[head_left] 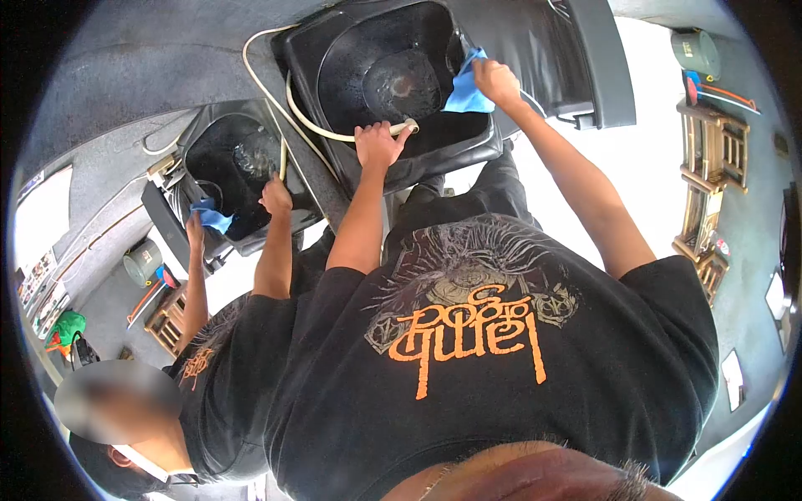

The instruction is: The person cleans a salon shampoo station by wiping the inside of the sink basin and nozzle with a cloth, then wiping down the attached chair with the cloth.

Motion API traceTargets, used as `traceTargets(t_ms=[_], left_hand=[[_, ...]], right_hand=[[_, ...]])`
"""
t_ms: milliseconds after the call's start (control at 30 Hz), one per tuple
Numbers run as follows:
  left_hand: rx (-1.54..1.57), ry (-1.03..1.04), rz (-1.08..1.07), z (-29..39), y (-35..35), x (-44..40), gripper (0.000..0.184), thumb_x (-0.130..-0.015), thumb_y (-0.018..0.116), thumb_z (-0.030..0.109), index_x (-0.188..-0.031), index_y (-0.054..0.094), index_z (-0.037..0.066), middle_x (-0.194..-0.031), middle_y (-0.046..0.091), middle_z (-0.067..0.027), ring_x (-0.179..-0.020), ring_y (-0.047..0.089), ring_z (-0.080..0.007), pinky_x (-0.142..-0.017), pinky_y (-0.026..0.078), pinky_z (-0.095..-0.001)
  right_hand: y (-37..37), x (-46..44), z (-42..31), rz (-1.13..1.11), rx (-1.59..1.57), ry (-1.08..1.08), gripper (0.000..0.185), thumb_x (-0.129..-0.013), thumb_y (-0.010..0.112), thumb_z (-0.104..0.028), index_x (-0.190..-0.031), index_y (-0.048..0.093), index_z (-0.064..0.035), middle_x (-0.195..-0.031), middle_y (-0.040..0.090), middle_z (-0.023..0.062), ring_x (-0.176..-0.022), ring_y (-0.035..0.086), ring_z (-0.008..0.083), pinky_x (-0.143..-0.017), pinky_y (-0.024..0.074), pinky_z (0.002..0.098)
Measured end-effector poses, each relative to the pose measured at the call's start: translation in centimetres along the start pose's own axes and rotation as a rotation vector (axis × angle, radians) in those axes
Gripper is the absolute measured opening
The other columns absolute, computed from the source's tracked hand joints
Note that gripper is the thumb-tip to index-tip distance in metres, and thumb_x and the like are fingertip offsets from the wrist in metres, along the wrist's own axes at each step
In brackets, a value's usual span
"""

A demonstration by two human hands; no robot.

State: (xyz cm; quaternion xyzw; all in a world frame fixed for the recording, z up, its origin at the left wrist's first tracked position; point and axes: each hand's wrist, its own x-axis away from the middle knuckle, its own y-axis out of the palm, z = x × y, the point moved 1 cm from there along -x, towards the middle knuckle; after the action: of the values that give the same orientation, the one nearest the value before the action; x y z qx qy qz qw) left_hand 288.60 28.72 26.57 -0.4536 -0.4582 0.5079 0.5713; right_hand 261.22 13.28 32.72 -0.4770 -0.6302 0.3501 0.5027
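My left hand (380,147) is closed round a cream hose (334,136) close to its nozzle end (409,126), above the near rim of a black wash basin (338,63). The nozzle's mouth faces into the basin, where wet, shiny patches show near the bottom. My right hand (497,83) grips a blue cloth (469,92) at the basin's right side. The cloth hangs down over the inner wall and rim, partly bunched under my fingers.
A black padded chair (530,46) adjoins the basin on the right. To the left, a mirror seems to reflect me and the basin (221,179). Wooden furniture (710,154) and a grey bin (696,54) stand at the far right. The hose loops over the basin's left edge.
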Motion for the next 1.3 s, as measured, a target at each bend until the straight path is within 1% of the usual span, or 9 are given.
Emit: traceTargets(t_ms=[167, 267, 400, 567, 700, 833, 1033, 1133, 1300], left_hand=[[0.008, 0.014, 0.033, 0.1, 0.1, 0.1, 0.067, -0.092, 0.055, 0.072, -0.076, 0.07, 0.009, -0.072, 0.07, -0.0129, -0.069, 0.069, -0.0312, -0.073, 0.044, -0.0448], [-0.014, 0.02, 0.034, 0.1, 0.4, 0.1, 0.066, -0.092, 0.055, 0.071, -0.076, 0.071, 0.009, -0.073, 0.071, -0.0128, -0.07, 0.069, -0.0313, -0.073, 0.044, -0.0452], [-0.011, 0.011, -0.014, -0.1, 0.7, -0.1, 0.067, -0.092, 0.055, 0.072, -0.077, 0.071, 0.009, -0.072, 0.071, -0.0121, -0.07, 0.069, -0.0309, -0.072, 0.044, -0.0452], [0.002, 0.014, 0.021, -0.1, 0.2, 0.1, 0.068, -0.091, 0.054, 0.073, -0.076, 0.071, 0.009, -0.07, 0.07, -0.0124, -0.069, 0.069, -0.0303, -0.073, 0.043, -0.0444], [0.009, 0.007, 0.035, 0.1, 0.0, 0.1, 0.068, -0.091, 0.055, 0.073, -0.076, 0.071, 0.009, -0.07, 0.07, -0.0123, -0.068, 0.068, -0.0306, -0.072, 0.043, -0.0446], [0.021, 0.009, 0.083, 0.2, 0.0, 0.4, 0.068, -0.092, 0.054, 0.072, -0.074, 0.069, 0.009, -0.069, 0.069, -0.0122, -0.067, 0.068, -0.0307, -0.072, 0.043, -0.0444], [-0.01, 0.018, 0.051, 0.3, 0.1, 0.2, 0.067, -0.091, 0.055, 0.072, -0.072, 0.068, 0.009, -0.069, 0.069, -0.0126, -0.066, 0.068, -0.0309, -0.072, 0.043, -0.0443], [0.003, 0.003, 0.015, 0.0, 0.2, 0.1, 0.068, -0.091, 0.054, 0.073, -0.073, 0.068, 0.009, -0.069, 0.07, -0.0136, -0.067, 0.069, -0.0314, -0.072, 0.043, -0.0448], [-0.02, -0.036, -0.079, 0.0, 0.3, -0.1, 0.072, -0.093, 0.049, 0.075, -0.079, 0.071, 0.008, -0.077, 0.072, -0.0124, -0.075, 0.07, -0.0295, -0.08, 0.043, -0.0439]], right_hand=[[0.7, -0.3, -2.2, 0.454, -0.578, 0.209, 0.048, -0.106, 0.043, -0.038, -0.121, 0.063, 0.0029, -0.115, 0.067, 0.0355, -0.097, 0.068, 0.053, -0.089, 0.0526, 0.0597], [6.2, -2.9, -2.9, 0.419, -0.254, -0.303, 0.049, -0.104, 0.05, -0.034, -0.139, 0.057, 0.0002, -0.143, 0.057, 0.026, -0.131, 0.056, 0.0423, -0.113, 0.0412, 0.0519], [8.5, 0.0, -3.4, 0.323, 0.27, -0.493, 0.047, -0.104, 0.051, -0.031, -0.143, 0.057, -0.0059, -0.151, 0.055, 0.0135, -0.147, 0.042, 0.0296, -0.121, 0.0314, 0.0495], [8.7, 2.8, -2.8, 0.141, 0.175, -0.468, 0.038, -0.103, 0.051, -0.034, -0.117, 0.069, -0.0038, -0.131, 0.068, 0.0207, -0.132, 0.059, 0.0339, -0.113, 0.0419, 0.049], [-0.4, 4.3, -4.4, -0.092, -0.067, -0.038, 0.039, -0.104, 0.05, -0.035, -0.114, 0.069, -0.002, -0.119, 0.07, 0.0258, -0.108, 0.069, 0.0383, -0.1, 0.0503, 0.0487], [4.8, 0.4, -0.2, 0.352, -0.096, -0.493, 0.048, -0.105, 0.049, -0.039, -0.129, 0.064, 0.0004, -0.125, 0.069, 0.0241, -0.127, 0.06, 0.0396, -0.108, 0.0439, 0.0522], [7.6, 0.7, -2.7, 0.402, 0.345, -0.468, 0.05, -0.095, 0.06, -0.028, -0.136, 0.059, -0.0003, -0.145, 0.058, 0.0198, -0.147, 0.041, 0.0381, -0.118, 0.0317, 0.0562], [6.2, 1.6, -2.1, 0.223, 0.391, -0.496, 0.043, -0.098, 0.056, -0.025, -0.132, 0.062, -0.0007, -0.134, 0.066, 0.0177, -0.148, 0.04, 0.0334, -0.119, 0.0328, 0.0503], [1.8, 2.3, -2.0, -0.027, 0.294, -0.421, 0.027, -0.095, 0.057, -0.028, -0.104, 0.068, -0.0049, -0.098, 0.074, 0.0139, -0.116, 0.064, 0.033, -0.098, 0.0491, 0.051]])
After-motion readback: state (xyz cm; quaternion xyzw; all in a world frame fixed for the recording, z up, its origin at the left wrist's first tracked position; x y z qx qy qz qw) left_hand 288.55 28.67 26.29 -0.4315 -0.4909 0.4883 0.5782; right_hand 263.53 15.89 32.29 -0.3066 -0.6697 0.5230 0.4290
